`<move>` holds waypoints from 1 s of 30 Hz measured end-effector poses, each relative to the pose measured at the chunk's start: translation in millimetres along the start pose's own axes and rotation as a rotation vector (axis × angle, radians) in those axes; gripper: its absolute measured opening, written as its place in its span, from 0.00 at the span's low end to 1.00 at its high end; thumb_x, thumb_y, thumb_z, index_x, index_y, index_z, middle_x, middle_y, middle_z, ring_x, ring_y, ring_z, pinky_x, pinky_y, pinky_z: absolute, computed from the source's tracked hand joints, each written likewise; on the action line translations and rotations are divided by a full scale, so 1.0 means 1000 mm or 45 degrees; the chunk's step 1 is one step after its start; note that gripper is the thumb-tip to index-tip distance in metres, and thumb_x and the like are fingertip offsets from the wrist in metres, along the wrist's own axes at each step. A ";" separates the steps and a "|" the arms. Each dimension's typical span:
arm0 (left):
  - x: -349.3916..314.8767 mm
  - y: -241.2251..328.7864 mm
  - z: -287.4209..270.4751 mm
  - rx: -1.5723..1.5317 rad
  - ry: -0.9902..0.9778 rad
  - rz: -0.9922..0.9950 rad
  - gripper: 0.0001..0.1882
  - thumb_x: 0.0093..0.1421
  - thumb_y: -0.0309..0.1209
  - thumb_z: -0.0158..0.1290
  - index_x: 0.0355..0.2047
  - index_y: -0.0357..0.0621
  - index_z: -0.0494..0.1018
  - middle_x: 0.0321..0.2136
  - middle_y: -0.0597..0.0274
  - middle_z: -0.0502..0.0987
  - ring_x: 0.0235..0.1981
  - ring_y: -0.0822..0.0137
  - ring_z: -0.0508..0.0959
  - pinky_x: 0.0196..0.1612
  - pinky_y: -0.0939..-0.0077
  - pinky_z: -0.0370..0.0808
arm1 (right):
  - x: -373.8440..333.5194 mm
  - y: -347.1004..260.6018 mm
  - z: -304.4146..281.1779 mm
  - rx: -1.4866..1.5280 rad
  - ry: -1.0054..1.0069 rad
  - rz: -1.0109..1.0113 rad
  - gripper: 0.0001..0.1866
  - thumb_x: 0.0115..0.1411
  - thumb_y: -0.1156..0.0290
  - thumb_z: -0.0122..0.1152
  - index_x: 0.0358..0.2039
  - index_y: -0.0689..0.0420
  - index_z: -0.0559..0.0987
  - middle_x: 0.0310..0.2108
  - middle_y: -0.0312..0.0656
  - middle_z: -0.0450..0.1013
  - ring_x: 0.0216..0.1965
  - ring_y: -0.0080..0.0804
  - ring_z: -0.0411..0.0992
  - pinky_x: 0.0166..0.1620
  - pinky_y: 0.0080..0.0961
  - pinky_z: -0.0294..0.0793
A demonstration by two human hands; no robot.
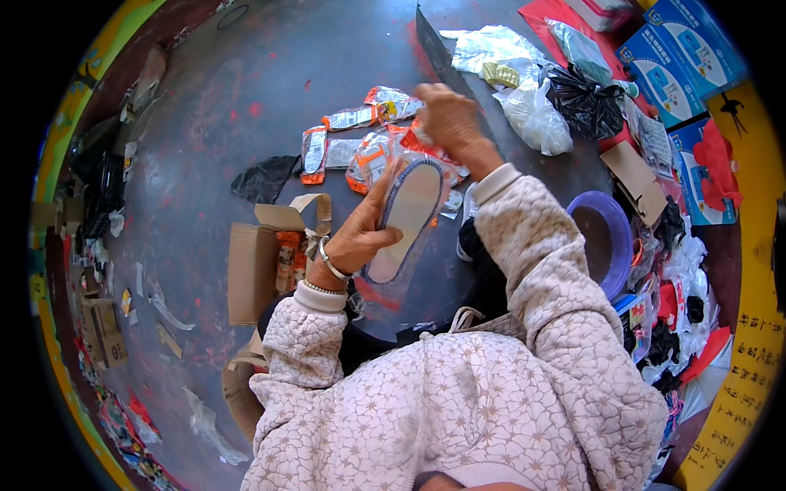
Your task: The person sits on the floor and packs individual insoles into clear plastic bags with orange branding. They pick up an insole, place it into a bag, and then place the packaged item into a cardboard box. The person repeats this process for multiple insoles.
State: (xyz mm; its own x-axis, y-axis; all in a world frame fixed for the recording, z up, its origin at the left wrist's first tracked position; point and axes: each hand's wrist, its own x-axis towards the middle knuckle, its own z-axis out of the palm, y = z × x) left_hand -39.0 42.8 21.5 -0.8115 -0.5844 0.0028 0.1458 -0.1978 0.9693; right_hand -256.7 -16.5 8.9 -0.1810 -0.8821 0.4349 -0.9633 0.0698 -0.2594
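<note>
My left hand (360, 236) is closed around a cream shoe sole (413, 209) with blue stitching along its edge, the thumb lying across its face. It is held tilted above the floor. Beyond it and to the right, my right hand (449, 121) is raised with its fingers curled together; what they pinch, if anything, is too small to make out. Below and behind the hands lie several orange-and-clear packets (313, 154), partly hidden by the sole and my right hand.
An open cardboard box (252, 274) with orange packets inside stands left of my left forearm. At the right are a purple plastic tub (624, 245), white plastic bags (532, 114), a black bag (585, 106) and blue boxes (667, 74). A black plastic scrap (266, 178) lies on the floor.
</note>
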 end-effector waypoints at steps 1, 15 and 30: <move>-0.003 0.002 -0.004 -0.081 0.083 -0.032 0.45 0.45 0.14 0.47 0.63 0.45 0.42 0.55 0.56 0.60 0.56 0.66 0.62 0.58 0.74 0.57 | 0.003 0.015 0.000 0.134 -0.036 0.106 0.05 0.49 0.71 0.57 0.28 0.55 0.77 0.26 0.44 0.73 0.27 0.42 0.74 0.31 0.32 0.73; 0.014 -0.020 -0.030 -0.712 0.589 -0.100 0.25 0.55 0.19 0.45 0.54 0.41 0.56 0.42 0.58 0.70 0.42 0.63 0.74 0.46 0.67 0.73 | -0.014 -0.066 -0.031 1.160 0.080 0.043 0.11 0.50 0.64 0.60 0.26 0.60 0.77 0.25 0.46 0.73 0.28 0.39 0.73 0.33 0.29 0.71; 0.004 -0.008 -0.069 -0.766 1.170 0.218 0.22 0.62 0.21 0.39 0.57 0.45 0.54 0.49 0.54 0.65 0.49 0.56 0.69 0.53 0.56 0.67 | -0.029 -0.032 -0.036 1.345 -0.843 0.606 0.19 0.54 0.57 0.57 0.29 0.64 0.77 0.21 0.38 0.71 0.24 0.24 0.70 0.27 0.25 0.70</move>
State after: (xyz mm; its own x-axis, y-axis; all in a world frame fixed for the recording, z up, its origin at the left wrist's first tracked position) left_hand -4.9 -12.3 -3.3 -0.0625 -0.9521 -0.2994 0.6685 -0.2627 0.6958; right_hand -227.9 24.2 35.7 -0.0348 -0.9520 -0.3040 -0.1637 0.3055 -0.9380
